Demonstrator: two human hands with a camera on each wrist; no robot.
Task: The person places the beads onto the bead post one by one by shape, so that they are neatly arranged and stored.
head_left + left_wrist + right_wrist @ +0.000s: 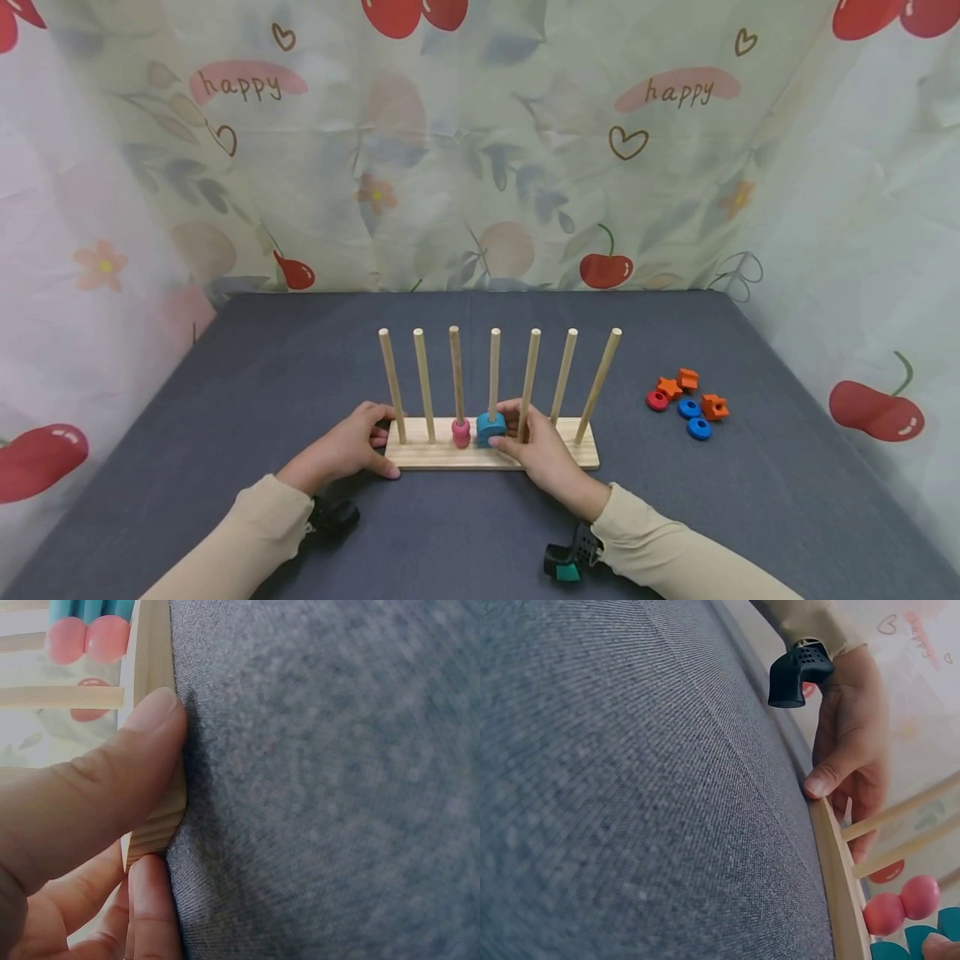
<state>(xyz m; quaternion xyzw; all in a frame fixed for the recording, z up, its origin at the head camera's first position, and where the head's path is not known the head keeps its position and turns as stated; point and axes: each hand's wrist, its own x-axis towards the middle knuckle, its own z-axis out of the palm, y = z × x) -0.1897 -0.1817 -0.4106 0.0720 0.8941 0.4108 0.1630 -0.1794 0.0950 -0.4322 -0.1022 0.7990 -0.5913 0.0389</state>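
A pale wooden board [435, 457] with several upright pegs lies in the middle of the table in the head view. My left hand [350, 448] grips its left end, thumb [150, 712] on the front edge and fingers around the end. Two pink beads [461, 433] are stacked on the third peg from the left. Blue scalloped pieces [491, 428] sit on the fourth peg. My right hand [542, 448] pinches the blue stack near its top, with the thumb in front and fingers behind; the fifth peg stands before those fingers.
To the right of the board lie loose pieces: orange blocks [715, 407], an orange star [669, 387], a red ring [657, 401] and blue rings [699, 429]. A patterned curtain [480, 150] hangs behind the dark grey table [465, 533]. Black wrist devices [573, 554] hang below both wrists.
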